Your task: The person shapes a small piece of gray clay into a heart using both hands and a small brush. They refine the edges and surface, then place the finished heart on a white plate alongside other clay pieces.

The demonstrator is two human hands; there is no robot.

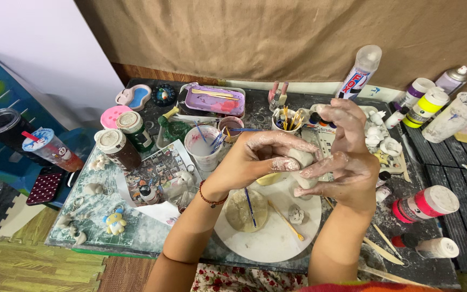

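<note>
Both of my hands are raised over a round white board [277, 238] on the low work table. My left hand [263, 154] is curled around a small pale lump of clay [302, 160], thumb and fingers pressed on it. My right hand [347, 157] touches the same lump from the right with its lower fingers, while the upper fingers are spread apart. Both hands are smeared with whitish clay. On the board lie a flat clay disc [244, 210] with a blue-handled tool across it, a wooden stick [286, 220] and a small clay bit [296, 215].
A white water cup [203, 146] with brushes, jars [119, 147], a purple palette tray [214, 100], a brush cup [286, 120], paint bottles [425, 203] and a spray can [359, 73] crowd the table. Small clay figures [114, 221] sit at left. A brown cloth hangs behind.
</note>
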